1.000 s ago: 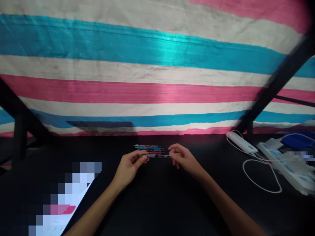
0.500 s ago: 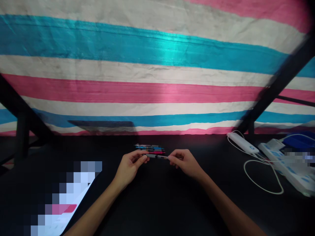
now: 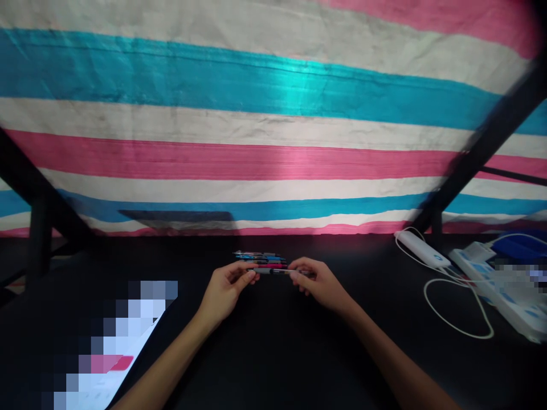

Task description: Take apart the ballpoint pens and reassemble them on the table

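Both my hands hold one dark pen [image 3: 273,271] level above the black table [image 3: 273,353]. My left hand [image 3: 226,290] pinches its left end between thumb and fingers. My right hand [image 3: 318,283] is closed round its right end. Just behind the held pen, a short row of pens [image 3: 261,259] with blue, pink and dark barrels lies flat on the table.
A striped pink, blue and white cloth [image 3: 273,114] hangs behind the table. At the right lie a white power bank [image 3: 422,249], a looping white cable [image 3: 457,302] and a white power strip [image 3: 499,285]. A blurred paper [image 3: 106,347] lies at the lower left.
My right hand has slid slightly left along the pen and closed more tightly round its end. My left hand has stayed in place.
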Demonstrator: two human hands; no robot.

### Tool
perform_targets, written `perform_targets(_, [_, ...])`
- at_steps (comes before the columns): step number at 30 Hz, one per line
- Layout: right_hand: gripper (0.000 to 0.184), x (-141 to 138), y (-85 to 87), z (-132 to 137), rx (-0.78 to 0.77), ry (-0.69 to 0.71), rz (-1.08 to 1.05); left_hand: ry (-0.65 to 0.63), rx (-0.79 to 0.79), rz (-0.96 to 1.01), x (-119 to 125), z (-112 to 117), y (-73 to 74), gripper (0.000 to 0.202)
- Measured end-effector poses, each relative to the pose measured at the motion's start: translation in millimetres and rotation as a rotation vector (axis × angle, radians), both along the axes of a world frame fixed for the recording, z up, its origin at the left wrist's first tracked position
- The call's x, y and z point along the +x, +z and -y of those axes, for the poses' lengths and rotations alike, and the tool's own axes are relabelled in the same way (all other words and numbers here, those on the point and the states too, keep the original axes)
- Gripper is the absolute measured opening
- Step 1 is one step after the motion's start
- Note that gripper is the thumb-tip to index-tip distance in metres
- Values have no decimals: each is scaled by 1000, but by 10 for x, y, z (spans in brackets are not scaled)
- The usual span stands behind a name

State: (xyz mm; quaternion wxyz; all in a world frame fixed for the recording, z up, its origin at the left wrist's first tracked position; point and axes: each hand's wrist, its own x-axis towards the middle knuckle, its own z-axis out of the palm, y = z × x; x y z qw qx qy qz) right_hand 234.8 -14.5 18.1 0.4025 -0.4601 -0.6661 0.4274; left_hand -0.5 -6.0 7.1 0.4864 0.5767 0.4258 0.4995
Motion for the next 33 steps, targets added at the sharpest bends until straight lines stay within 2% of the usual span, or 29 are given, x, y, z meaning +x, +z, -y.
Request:
perform_targets(2, [27,4,4,-2,72,-10,-31,5,-3,5,1,2,7,18])
perform_targets(4, [21,12,-4,-12,64,-8,0,3,-5,5,7,10,14,19])
perform_targets(7, [43,22,-30,-33,-8,-18,49,-6,0,3,17,18,16,19])
perform_targets(8, [43,24,-37,-38,-20,-23,35,-2,2,3,18,17,15,19])
perform_targets(10, [29,26,-41,-41,-13,-21,-28,14,9,2,13,8,14,18])
perform_targets(13, [32,28,-31,-29,42,-25,-71,28,9,6,-6,-8,17,18])
perform_targets(16, [20,23,-17,-10,29,-15,-20,25,3,6,-25,-12,22,16])
perform_targets(21, [35,5,-8,8,46,0,103,27,26,-31,-40,-7,0,15])
perform_targets(25, [39,12,-15,-4,68,-15,148,23,36,-73,-41,-5,-20,15])
perform_targets(29, [31,33,-32,-30,47,-34,56,-42,4,-95,-32,-7,18,19])
perform_targets(31, [22,35,-34,-37,77,-70,4,-78,-38,-84,-27,-6,49,23])
perform_targets(33, [22,29,-31,-37,110,-95,-56,-123,-84,-85,-27,0,71,27])
